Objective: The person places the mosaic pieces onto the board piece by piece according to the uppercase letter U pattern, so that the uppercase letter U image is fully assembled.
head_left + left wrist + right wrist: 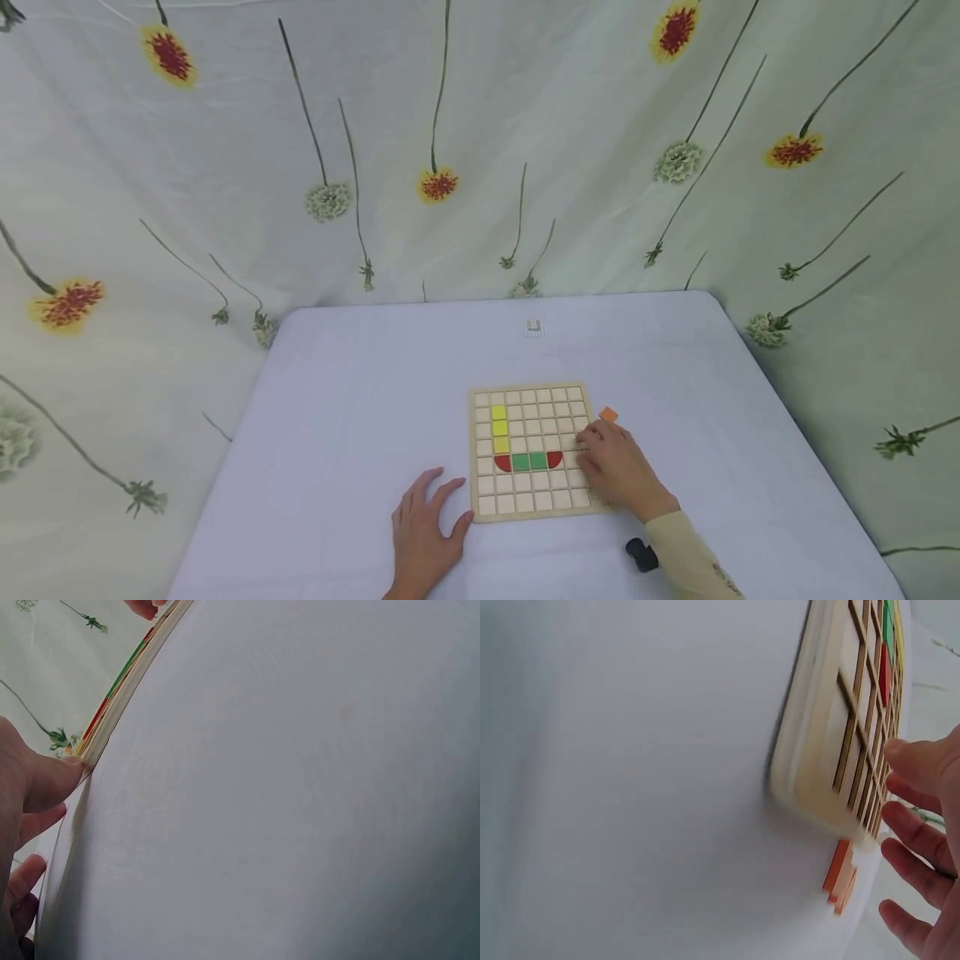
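A square wooden board (540, 512) with a grid of pale tiles lies on the table. Set in it are a column of yellow square tiles (500, 428), two green square tiles (528, 462) and a red rounded tile (502, 462) at each end of the green pair. My left hand (426, 533) lies spread at the board's lower left corner, its thumb touching the edge. Over the board's right side is my right hand (618, 468), fingers loosely bent and apart, with nothing visible between them. Just beyond that hand are orange tiles (840, 874), beside the board.
A white cloth covers the table (360, 400). Near its far edge lies a small white card-like item (534, 327). A black object (642, 555) sits by my right sleeve. Flower-patterned fabric (480, 100) hangs behind and around the table.
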### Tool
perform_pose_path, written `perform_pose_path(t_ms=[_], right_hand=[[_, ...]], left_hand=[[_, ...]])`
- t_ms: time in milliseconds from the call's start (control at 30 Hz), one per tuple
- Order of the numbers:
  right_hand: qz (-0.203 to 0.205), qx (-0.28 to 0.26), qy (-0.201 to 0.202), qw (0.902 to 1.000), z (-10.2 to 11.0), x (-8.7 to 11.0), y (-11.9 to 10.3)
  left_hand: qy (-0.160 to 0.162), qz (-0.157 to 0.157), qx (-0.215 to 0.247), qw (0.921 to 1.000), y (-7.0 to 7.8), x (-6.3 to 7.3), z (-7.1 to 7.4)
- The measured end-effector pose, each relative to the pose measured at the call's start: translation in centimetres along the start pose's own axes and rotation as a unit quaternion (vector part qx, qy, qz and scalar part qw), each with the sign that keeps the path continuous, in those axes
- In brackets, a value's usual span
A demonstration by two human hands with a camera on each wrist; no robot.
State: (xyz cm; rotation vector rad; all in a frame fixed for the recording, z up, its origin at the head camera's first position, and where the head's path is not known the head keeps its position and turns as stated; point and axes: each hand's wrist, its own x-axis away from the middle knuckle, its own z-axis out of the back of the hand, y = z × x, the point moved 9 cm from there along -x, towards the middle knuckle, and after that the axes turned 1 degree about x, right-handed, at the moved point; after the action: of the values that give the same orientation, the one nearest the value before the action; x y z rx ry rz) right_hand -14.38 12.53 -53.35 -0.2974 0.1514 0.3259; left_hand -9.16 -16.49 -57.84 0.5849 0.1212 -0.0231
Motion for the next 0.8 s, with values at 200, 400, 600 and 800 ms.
perform_pose_path(t_ms=[200,400,600,800], right_hand=[[-0.071,0.024,-0.008,0.9971,0.7,1.2,3.1],[-0.103,0.054,-0.024,0.9930,0.9,2.1,4.6],[-0.099,0.057,-0.008,0.9934,1.0,2.4,4.7],[-0.087,0.067,0.008,0.9939,1.1,2.0,4.4]], left_hand=[[-0.003,0.001,-0.001,1.0000,-0.1,0.0,-0.1],[-0.003,0.002,-0.002,1.0000,-0.1,-0.1,0.0],[-0.010,0.010,0.000,0.9999,-0.1,0.0,0.0],[-0.016,0.012,-0.001,0.9998,-0.1,0.0,-0.1]])
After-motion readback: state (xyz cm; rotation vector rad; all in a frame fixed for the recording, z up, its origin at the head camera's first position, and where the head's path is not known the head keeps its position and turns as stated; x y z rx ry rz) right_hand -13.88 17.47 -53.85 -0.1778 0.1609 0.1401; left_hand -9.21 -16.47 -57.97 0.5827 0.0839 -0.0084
